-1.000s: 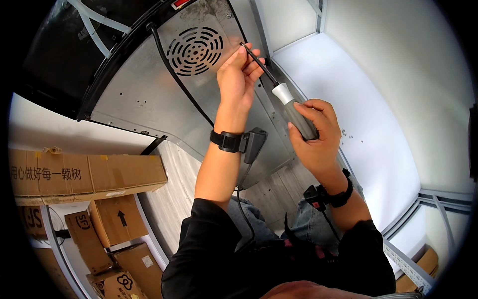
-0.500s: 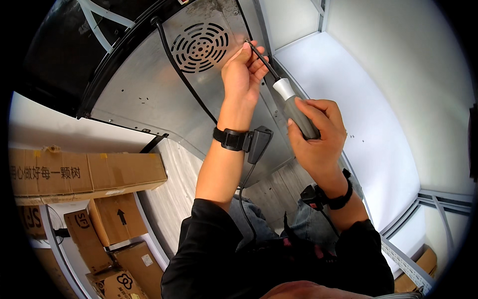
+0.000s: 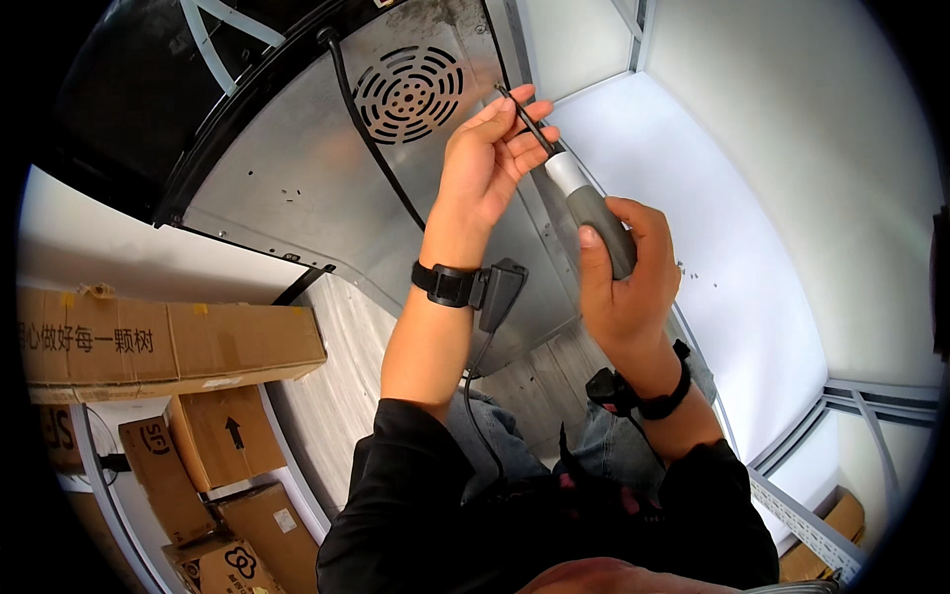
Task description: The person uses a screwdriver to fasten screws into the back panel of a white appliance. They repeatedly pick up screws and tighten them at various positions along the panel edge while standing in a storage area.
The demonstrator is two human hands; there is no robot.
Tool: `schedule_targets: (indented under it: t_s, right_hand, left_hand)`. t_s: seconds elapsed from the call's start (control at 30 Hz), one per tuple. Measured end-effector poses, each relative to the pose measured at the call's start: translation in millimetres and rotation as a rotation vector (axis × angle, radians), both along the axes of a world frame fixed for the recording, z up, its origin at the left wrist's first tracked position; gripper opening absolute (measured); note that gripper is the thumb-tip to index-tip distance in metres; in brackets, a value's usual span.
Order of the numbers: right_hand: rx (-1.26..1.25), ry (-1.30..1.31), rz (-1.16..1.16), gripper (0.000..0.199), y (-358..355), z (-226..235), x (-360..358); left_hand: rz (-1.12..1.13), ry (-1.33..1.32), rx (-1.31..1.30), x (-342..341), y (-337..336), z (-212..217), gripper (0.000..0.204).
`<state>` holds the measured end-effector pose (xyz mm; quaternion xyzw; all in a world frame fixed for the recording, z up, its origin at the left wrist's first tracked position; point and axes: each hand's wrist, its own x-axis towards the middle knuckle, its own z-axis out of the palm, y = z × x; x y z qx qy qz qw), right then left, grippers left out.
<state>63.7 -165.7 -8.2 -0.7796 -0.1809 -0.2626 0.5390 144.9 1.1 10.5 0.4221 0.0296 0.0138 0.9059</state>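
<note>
My right hand (image 3: 633,282) is wrapped round the grey handle of a screwdriver (image 3: 602,220) with a white collar. Its dark shaft slants up and left to the edge of a metal panel (image 3: 287,158). Close to the tip is my left hand (image 3: 487,163), palm up, its fingers apart behind the shaft and its thumb beside it. Whether those fingers touch the shaft, I cannot tell. Any screw at the tip is too small to make out. Round vent slots (image 3: 408,97) are cut in the panel left of the tip.
A black cable (image 3: 366,139) runs down across the panel. To the right, a white shelf (image 3: 732,267) carries several small dark bits, probably screws. Cardboard boxes (image 3: 237,342) are stacked at lower left. Metal frame posts (image 3: 807,515) stand at lower right.
The fingers of my left hand have spread from a pinch near the screwdriver's tip. My right hand has shifted slightly on the handle, and the whole view has moved a little.
</note>
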Motion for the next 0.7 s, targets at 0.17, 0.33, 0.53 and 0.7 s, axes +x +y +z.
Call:
schedule_targets:
  t_s: [0.17, 0.33, 0.53, 0.7]
  right_hand:
    - [-0.012, -0.129, 0.032, 0.039, -3.4, 9.0, -1.1]
    - [-0.096, -0.326, 0.037, 0.037, -10.0, -6.3, 2.6]
    - [-0.113, -0.043, 0.024, 0.038, -9.3, -1.6, -7.0]
    - [-0.007, -0.189, 0.064, 0.047, -2.9, 5.1, -9.3]
  left_hand:
    - [0.04, 0.046, 0.055, 3.7, 1.5, -2.0, 0.019]
    - [0.034, 0.034, 0.032, 8.5, 2.5, -5.7, 0.017]
    - [-0.074, 0.033, -0.006, -2.5, -7.9, 8.9, 0.017]
    - [0.007, 0.034, 0.003, 1.6, -0.9, -1.6, 0.019]
